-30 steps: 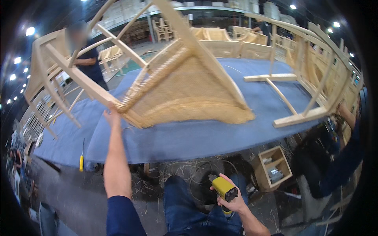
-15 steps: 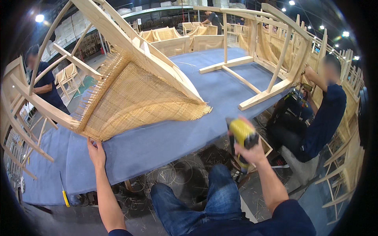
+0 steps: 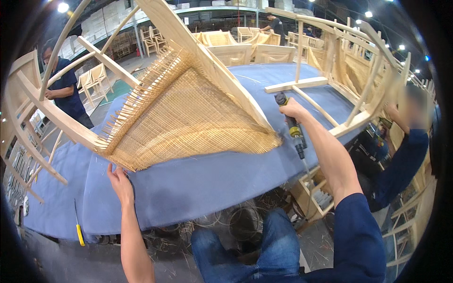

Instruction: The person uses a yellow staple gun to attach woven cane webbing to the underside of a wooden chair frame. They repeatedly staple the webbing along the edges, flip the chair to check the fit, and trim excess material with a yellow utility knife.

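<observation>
A wooden chair frame (image 3: 222,73) lies on its side on the blue padded table (image 3: 184,181), with woven cane webbing (image 3: 188,113) across it. Loose strand ends stick out along the webbing's left edge. Just below the lower left corner of the webbing is my left hand (image 3: 121,186), its fingers apart and reaching up to the edge; whether they touch it is hard to tell. My right hand (image 3: 295,109) is closed around a yellow-and-black staple gun (image 3: 295,132), raised over the table right of the webbing. A thin hose appears to run down from the tool.
Another chair frame (image 3: 325,101) lies at the table's right, beside a seated co-worker (image 3: 401,151). A second person (image 3: 66,89) stands at the far left. A yellow-handled screwdriver (image 3: 80,233) rests at the near left edge. Below the right edge stands a wooden box (image 3: 318,193).
My right hand has carried the staple gun up and away from me, over the table. My left hand stays by the webbing's lower corner. The whole view has shifted slightly.
</observation>
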The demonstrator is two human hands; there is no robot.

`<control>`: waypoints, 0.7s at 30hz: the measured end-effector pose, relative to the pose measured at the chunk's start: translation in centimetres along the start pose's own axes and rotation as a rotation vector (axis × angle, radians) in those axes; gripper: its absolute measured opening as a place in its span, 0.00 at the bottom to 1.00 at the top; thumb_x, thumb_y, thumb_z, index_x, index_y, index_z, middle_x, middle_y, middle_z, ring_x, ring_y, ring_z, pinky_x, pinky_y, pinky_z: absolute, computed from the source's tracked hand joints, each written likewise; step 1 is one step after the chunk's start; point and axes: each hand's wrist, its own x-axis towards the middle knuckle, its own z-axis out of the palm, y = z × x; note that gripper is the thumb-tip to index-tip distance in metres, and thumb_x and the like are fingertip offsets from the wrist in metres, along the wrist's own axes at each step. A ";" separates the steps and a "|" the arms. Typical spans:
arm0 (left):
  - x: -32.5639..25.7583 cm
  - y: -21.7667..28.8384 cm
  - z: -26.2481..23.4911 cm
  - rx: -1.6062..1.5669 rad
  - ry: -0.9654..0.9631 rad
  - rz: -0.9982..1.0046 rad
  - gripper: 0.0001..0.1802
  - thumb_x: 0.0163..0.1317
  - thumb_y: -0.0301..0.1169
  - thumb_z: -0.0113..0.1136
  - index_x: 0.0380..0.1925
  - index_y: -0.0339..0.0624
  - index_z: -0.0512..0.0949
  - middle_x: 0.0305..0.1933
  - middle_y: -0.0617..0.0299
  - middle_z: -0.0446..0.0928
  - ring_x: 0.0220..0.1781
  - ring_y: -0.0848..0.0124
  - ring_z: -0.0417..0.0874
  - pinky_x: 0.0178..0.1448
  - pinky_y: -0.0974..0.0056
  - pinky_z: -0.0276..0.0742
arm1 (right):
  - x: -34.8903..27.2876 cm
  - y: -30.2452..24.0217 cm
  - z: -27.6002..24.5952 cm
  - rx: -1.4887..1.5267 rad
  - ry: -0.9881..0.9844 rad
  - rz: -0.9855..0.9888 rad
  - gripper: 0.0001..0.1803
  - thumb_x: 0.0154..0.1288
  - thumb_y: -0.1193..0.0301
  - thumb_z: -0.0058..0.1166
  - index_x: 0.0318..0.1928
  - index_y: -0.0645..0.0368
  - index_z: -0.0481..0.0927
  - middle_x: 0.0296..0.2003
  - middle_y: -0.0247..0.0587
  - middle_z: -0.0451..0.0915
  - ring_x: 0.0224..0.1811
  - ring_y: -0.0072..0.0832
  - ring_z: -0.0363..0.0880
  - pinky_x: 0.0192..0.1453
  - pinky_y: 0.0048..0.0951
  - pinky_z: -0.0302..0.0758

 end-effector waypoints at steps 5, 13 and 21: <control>5.9 -0.6 -0.5 -0.478 -0.003 -0.282 0.27 0.76 0.44 0.44 0.68 0.43 0.61 0.62 0.54 0.73 0.58 0.59 0.79 0.62 0.58 0.76 | 6.5 0.9 2.1 -0.758 -0.052 -0.221 0.30 0.52 0.59 0.64 0.56 0.57 0.74 0.46 0.61 0.82 0.48 0.53 0.84 0.47 0.49 0.83; 6.7 -1.0 -6.3 -0.824 0.040 -0.456 0.33 0.68 0.63 0.48 0.54 0.47 0.76 0.47 0.62 0.82 0.45 0.63 0.83 0.45 0.59 0.83 | 3.8 2.6 5.3 -0.627 0.138 -0.303 0.35 0.63 0.58 0.59 0.70 0.46 0.65 0.57 0.68 0.68 0.43 0.59 0.82 0.44 0.52 0.82; 9.1 13.2 -9.6 -0.308 0.344 -0.394 0.42 0.70 0.66 0.34 0.73 0.49 0.58 0.63 0.55 0.70 0.68 0.53 0.65 0.69 0.40 0.58 | 6.3 -1.7 2.8 -0.512 0.060 -0.194 0.32 0.65 0.56 0.57 0.69 0.45 0.69 0.58 0.58 0.68 0.56 0.54 0.71 0.56 0.54 0.73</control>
